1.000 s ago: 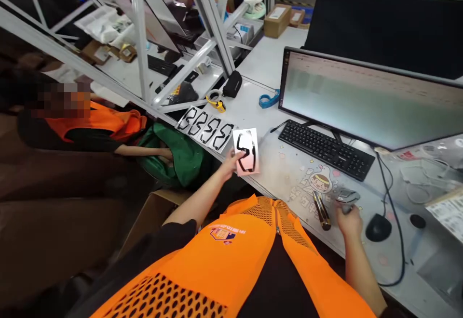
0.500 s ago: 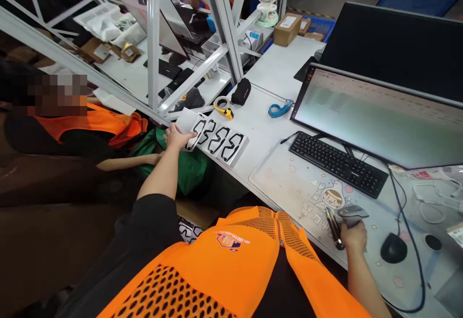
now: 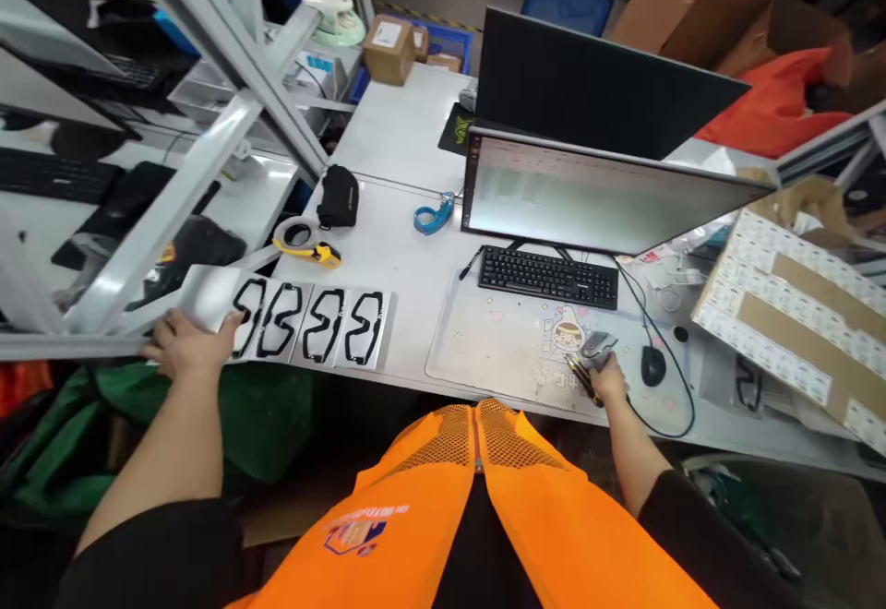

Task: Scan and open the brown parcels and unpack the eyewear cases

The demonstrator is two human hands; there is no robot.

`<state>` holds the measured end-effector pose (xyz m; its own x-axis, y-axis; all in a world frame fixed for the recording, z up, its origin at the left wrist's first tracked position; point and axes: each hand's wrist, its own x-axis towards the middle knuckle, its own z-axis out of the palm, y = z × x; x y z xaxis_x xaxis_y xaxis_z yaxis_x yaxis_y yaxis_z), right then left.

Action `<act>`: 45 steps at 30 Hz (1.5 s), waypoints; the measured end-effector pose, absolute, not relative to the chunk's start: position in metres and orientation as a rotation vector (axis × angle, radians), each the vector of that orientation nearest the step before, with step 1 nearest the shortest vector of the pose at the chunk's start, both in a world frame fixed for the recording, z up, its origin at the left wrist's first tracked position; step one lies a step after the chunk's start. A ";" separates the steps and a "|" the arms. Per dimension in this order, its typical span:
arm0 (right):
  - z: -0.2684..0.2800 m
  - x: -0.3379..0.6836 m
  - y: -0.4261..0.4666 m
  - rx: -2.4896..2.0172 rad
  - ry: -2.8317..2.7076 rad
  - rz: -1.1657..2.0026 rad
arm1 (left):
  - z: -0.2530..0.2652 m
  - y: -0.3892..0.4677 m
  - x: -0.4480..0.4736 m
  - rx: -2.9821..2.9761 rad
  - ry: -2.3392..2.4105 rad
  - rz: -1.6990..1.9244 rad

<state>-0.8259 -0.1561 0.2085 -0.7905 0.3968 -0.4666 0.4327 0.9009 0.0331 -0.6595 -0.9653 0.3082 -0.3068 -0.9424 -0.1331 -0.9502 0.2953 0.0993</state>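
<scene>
My left hand (image 3: 190,343) rests at the left end of a row of several white boxes (image 3: 324,325) with black wavy outlines printed on top. Its fingers are spread over the blank white end, and the thumb touches the first printed box. The boxes lie side by side along the desk's front edge. My right hand (image 3: 609,382) is closed around a grey handheld barcode scanner (image 3: 598,345), low over the desk mat (image 3: 498,351). A yellow-and-black utility knife (image 3: 583,380) lies just left of that hand.
Behind the boxes are a yellow tape dispenser (image 3: 315,251), a black pouch (image 3: 339,197) and a blue tape cutter (image 3: 434,214). A keyboard (image 3: 546,277), monitor (image 3: 595,189) and mouse (image 3: 652,365) stand ahead. A large taped carton (image 3: 796,314) sits right; a metal frame (image 3: 186,194) rises left.
My view has swung to the right, bringing the large carton into sight and the co-worker's head out of it. Both hands stay at the boxes and the scanner.
</scene>
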 end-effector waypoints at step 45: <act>0.165 -0.857 0.003 0.512 2.914 -0.421 | 0.187 -0.529 -0.669 -0.800 2.455 0.463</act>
